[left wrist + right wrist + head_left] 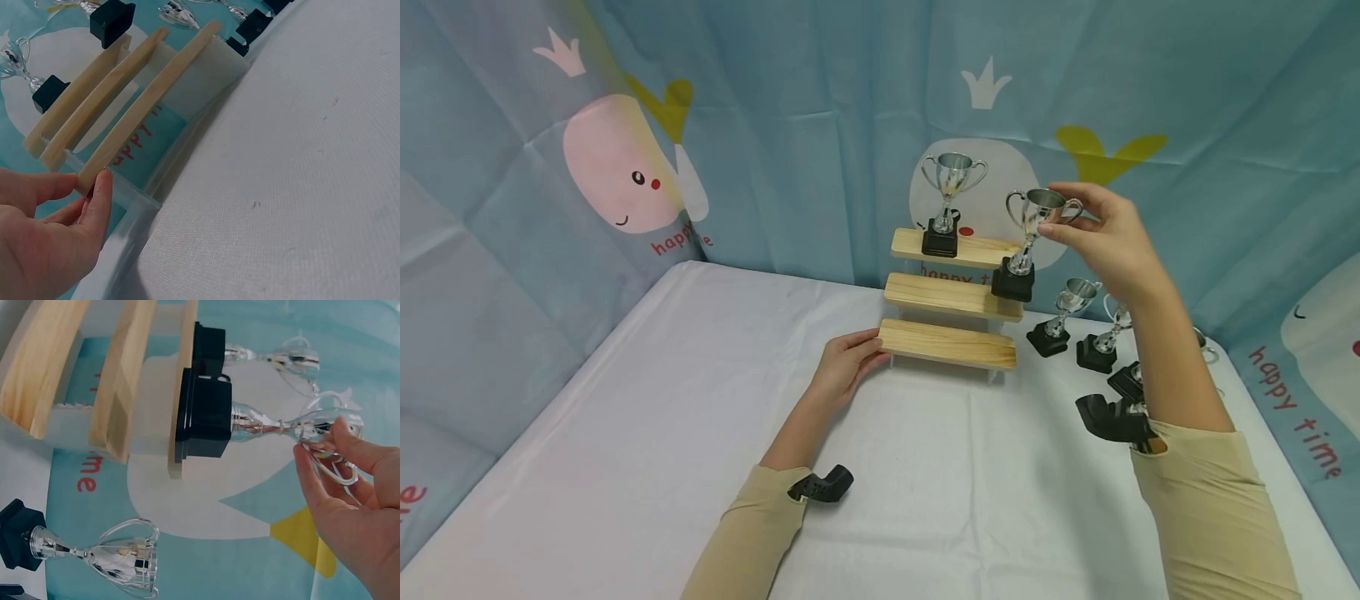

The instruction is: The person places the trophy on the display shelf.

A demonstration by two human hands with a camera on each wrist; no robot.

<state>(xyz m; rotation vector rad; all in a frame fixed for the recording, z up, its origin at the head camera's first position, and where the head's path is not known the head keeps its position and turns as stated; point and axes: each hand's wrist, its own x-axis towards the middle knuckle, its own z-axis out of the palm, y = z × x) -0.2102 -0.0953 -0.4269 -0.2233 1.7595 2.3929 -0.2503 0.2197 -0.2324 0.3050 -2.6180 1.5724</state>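
Observation:
A three-tier wooden stand (951,343) with clear side supports stands on the white cloth. My left hand (844,363) pinches the left end of its lowest shelf (147,112) between thumb and fingers. With my right hand (1101,237) I pinch a silver trophy cup (1028,237) by its bowl and handle. Its black base (209,415) is by the right end of the upper shelves; whether it touches one I cannot tell. Another silver trophy (951,192) stands upright on the left part of the top shelf.
Several more trophies (1062,317) stand on the table to the right of the stand, some hidden behind my right forearm. A blue curtain (820,150) with printed whales hangs behind and at both sides. White cloth (647,433) covers the table.

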